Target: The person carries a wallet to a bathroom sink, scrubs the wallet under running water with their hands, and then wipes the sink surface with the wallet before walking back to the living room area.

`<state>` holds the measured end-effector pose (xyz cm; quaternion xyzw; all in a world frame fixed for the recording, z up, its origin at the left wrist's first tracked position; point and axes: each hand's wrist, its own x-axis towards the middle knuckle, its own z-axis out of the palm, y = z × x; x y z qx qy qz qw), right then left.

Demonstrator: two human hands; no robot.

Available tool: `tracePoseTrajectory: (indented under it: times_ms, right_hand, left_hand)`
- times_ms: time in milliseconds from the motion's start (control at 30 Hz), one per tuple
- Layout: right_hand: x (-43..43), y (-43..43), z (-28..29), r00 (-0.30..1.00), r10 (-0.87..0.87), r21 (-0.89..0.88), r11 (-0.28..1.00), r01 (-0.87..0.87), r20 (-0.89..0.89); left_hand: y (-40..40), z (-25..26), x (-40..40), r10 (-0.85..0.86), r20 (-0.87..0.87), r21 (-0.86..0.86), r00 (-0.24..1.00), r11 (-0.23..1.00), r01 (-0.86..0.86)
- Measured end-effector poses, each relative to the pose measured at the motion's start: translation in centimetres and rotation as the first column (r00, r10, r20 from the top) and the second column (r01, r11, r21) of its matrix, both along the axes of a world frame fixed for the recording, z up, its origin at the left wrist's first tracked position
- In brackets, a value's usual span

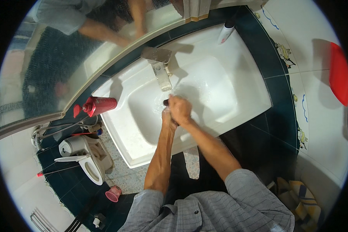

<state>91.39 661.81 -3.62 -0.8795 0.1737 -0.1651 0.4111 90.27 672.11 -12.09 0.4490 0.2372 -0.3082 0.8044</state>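
Over the basin of a white ceramic sink point(220, 116), my two hands are pressed together around a dark object point(166, 102) with a rounded end. Only that end and a small dark bit by my left palm show, so its kind is unclear. My left hand point(168, 118) lies beneath and to the left, its fingers mostly hidden. My right hand point(179, 108) is curled over the object from the right. Just beyond them is the spout of a metal single-lever faucet point(161, 76). Water splashes in the basin around my hands.
A red pump bottle point(103, 105) stands on the sink's left rim, a white bottle with a dark cap point(225, 34) at the far right corner. A mirror point(61, 63) borders the back left. Below left are a toilet point(90, 159) and pink basket point(113, 193).
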Motion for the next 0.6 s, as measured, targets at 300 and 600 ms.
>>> tracePoseTrajectory:
  times_ms: [300,600]
  right_hand:
    - [1.8,-7.2,-2.2,0.948,0.175,-0.45,0.847,-0.282,-0.265]
    - [-2.7,5.9,4.1,0.92,0.384,0.411,0.853,-0.322,-0.074]
  left_hand:
    - [6.6,5.2,-1.3,-0.23,0.289,0.875,0.929,0.458,-0.158]
    - [4.8,4.2,2.6,0.04,0.136,-0.297,0.99,0.955,0.002]
